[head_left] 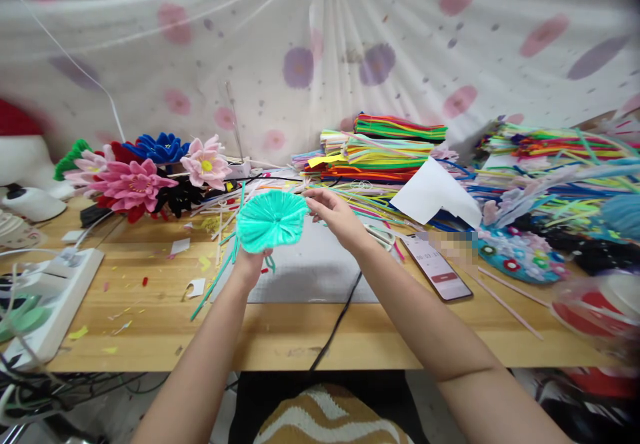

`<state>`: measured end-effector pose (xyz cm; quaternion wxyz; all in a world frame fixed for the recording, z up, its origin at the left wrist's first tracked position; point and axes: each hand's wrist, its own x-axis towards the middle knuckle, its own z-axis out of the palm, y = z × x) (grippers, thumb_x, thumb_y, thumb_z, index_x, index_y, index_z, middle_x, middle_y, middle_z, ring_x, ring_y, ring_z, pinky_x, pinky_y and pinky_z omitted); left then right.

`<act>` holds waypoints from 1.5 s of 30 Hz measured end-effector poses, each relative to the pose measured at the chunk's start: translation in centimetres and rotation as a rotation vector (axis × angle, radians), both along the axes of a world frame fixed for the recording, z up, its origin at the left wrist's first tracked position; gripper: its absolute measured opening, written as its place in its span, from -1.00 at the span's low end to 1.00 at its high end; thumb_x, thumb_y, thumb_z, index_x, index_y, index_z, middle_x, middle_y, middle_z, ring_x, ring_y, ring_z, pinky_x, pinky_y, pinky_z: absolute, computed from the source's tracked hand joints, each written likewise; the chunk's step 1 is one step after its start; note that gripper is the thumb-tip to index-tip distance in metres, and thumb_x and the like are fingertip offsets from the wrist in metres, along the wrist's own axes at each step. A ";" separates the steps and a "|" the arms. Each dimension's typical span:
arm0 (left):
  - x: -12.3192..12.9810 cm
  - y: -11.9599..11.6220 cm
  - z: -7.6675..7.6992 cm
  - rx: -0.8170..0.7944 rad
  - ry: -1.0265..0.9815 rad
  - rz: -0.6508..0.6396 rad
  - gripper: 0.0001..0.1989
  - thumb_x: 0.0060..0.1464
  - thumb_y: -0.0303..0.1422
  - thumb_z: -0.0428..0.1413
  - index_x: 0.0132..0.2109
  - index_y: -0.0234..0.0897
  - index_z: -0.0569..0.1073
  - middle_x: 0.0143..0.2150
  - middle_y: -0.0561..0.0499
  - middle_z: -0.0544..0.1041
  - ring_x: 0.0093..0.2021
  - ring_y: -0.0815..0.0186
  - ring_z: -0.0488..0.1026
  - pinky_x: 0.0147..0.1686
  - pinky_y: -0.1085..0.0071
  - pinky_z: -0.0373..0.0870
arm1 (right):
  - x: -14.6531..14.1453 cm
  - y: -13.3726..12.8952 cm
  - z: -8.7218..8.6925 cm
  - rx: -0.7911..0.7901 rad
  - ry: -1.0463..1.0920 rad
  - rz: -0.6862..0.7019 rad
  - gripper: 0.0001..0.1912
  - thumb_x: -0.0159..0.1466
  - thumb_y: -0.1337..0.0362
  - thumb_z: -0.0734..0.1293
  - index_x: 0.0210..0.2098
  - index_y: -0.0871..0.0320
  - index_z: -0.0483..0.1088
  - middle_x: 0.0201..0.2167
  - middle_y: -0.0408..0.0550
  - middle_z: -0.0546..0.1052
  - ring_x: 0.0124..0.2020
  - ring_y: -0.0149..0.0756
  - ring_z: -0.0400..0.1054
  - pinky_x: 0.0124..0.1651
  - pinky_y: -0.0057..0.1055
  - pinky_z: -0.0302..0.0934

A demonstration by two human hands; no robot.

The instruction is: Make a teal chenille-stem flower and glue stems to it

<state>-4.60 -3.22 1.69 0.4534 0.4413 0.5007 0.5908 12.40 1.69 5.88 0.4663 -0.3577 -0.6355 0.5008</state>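
Observation:
A round turquoise lotus leaf made of pipe cleaners (273, 221) is held up above the grey mat, its stems fanning from the centre to a wavy rim. My left hand (250, 267) grips it from below; the leaf covers most of those fingers. At the right rim, the fingers of my right hand (333, 214) are closed on the edge. Loose turquoise pipe cleaners (213, 291) lie to the left of the leaf, and a short curled end shows beneath it. Under both hands lies the grey mat (315, 281).
Pipe-cleaner flowers (135, 181) stand at the back left, bundled pipe cleaners (385, 151) at the back. A phone (440, 271), scissors (383, 236) and white paper (435, 194) lie to the right. A power strip (65, 304) sits left; a black cable (337, 327) crosses the front edge.

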 end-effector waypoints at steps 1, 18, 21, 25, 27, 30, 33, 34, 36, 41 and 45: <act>0.0 0.1 -0.1 -0.028 0.001 0.016 -0.65 -0.22 -0.15 0.13 -0.58 -0.24 0.13 -0.70 0.18 0.14 -0.68 0.54 0.06 -0.69 0.54 0.04 | 0.0 0.2 -0.4 -0.029 -0.011 -0.012 -0.69 0.12 0.11 0.25 -0.21 0.17 0.29 -0.39 -0.12 0.39 -0.39 -0.44 0.26 -0.40 -0.49 0.18; 0.9 -0.5 0.5 -0.174 -0.170 -0.249 -0.70 -0.07 -0.17 0.09 -0.46 -0.26 0.18 -0.68 0.25 0.00 -0.75 0.59 -0.09 -0.76 0.62 -0.21 | 0.0 -0.5 -1.3 0.176 -0.256 0.124 -0.73 0.12 0.23 0.28 -0.18 0.17 0.32 -0.39 -0.14 0.42 -0.39 -0.45 0.28 -0.28 -0.46 0.16; 0.4 -0.4 0.5 -0.154 -0.126 -0.278 -0.72 -0.07 -0.17 0.09 -0.44 -0.26 0.19 -0.67 0.22 0.08 -0.74 0.57 0.00 -0.74 0.61 -0.10 | -0.7 0.0 -1.1 0.204 -0.301 0.184 -0.76 0.13 0.17 0.27 -0.28 0.20 0.34 -0.42 -0.15 0.39 -0.45 -0.47 0.22 -0.37 -0.50 0.11; -0.3 -0.3 0.7 -0.180 0.034 -0.317 -0.76 -0.04 -0.19 0.06 -0.43 -0.27 0.23 -0.66 0.19 0.14 -0.74 0.56 0.02 -0.74 0.59 -0.08 | -1.7 0.5 -1.4 0.252 -0.317 0.284 -0.84 0.13 0.23 0.27 -0.37 0.22 0.34 -0.45 -0.16 0.38 -0.44 -0.47 0.22 -0.36 -0.50 0.10; -0.7 -0.3 0.5 -0.206 0.080 -0.351 -0.76 -0.05 -0.19 0.07 -0.43 -0.27 0.25 -0.67 0.20 0.10 -0.73 0.55 0.00 -0.73 0.59 -0.08 | -1.7 0.6 -1.5 0.255 -0.323 0.275 -0.88 0.14 0.26 0.25 -0.41 0.22 0.33 -0.49 -0.18 0.37 -0.45 -0.47 0.21 -0.35 -0.49 0.09; -1.7 -0.2 -0.3 -0.210 0.114 -0.393 -0.74 -0.10 -0.18 0.10 -0.44 -0.28 0.28 -0.68 0.21 0.06 -0.71 0.55 -0.02 -0.72 0.58 -0.10 | -1.1 0.7 -1.3 0.295 -0.311 0.140 -0.90 0.15 0.30 0.22 -0.42 0.22 0.31 -0.49 -0.17 0.35 -0.44 -0.46 0.20 -0.35 -0.48 0.09; -3.2 0.0 -1.2 -0.155 0.220 -0.358 -0.76 -0.15 -0.20 0.12 -0.48 -0.28 0.29 -0.66 0.19 0.11 -0.67 0.54 0.00 -0.68 0.57 -0.05 | 0.1 0.8 -0.7 0.330 -0.286 0.070 -0.89 0.16 0.30 0.20 -0.39 0.22 0.32 -0.45 -0.13 0.36 -0.41 -0.45 0.20 -0.33 -0.47 0.10; -3.7 0.2 -1.4 -0.134 0.274 -0.334 -0.77 -0.17 -0.21 0.13 -0.50 -0.28 0.31 -0.66 0.17 0.14 -0.66 0.52 0.03 -0.67 0.56 -0.02 | 0.4 0.8 -0.5 0.323 -0.280 0.082 -0.88 0.16 0.30 0.20 -0.39 0.22 0.33 -0.44 -0.12 0.37 -0.41 -0.46 0.20 -0.33 -0.47 0.11; -4.6 0.4 -1.6 -0.098 0.366 -0.278 -0.80 -0.22 -0.25 0.15 -0.54 -0.28 0.34 -0.64 0.13 0.23 -0.61 0.48 0.10 -0.63 0.53 0.07 | 1.0 0.6 -0.3 0.265 -0.254 0.149 -0.88 0.16 0.30 0.20 -0.38 0.21 0.33 -0.43 -0.12 0.37 -0.43 -0.47 0.22 -0.35 -0.48 0.13; -5.1 0.7 -1.1 -0.024 0.445 -0.237 -0.87 -0.27 -0.30 0.13 -0.54 -0.26 0.39 -0.57 0.06 0.36 -0.50 0.37 0.24 -0.52 0.47 0.20 | 1.4 0.1 -0.9 0.126 -0.259 0.286 -0.92 0.12 0.34 0.22 -0.38 0.21 0.32 -0.47 -0.16 0.36 -0.49 -0.50 0.26 -0.43 -0.52 0.16; -4.4 0.6 -0.8 -0.036 0.440 -0.284 -0.85 -0.14 -0.28 0.11 -0.50 -0.26 0.35 -0.61 0.12 0.26 -0.57 0.44 0.17 -0.57 0.53 0.14 | 1.4 0.5 -1.3 0.171 -0.253 0.107 -0.95 0.13 0.33 0.23 -0.41 0.19 0.29 -0.53 -0.21 0.34 -0.55 -0.52 0.24 -0.46 -0.53 0.15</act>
